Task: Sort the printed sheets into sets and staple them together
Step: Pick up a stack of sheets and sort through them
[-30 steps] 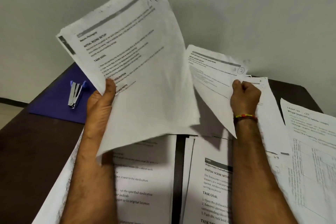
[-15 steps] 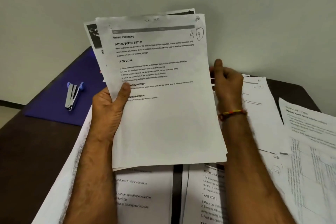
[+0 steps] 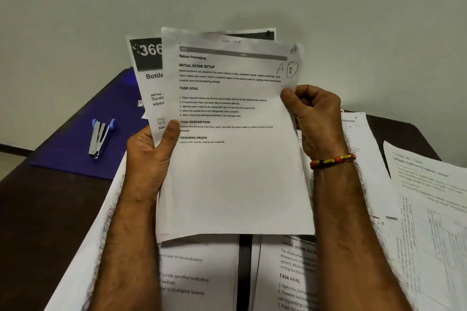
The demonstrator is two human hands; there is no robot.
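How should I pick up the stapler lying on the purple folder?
Grab the stapler around its middle, coming down from above. It lies flat on the purple folder, long and narrow, with open space on both long sides, so thumb and fingers can probably pinch across it. The left hand is nearer, but both hands hold the sheets now, so one must let go first.
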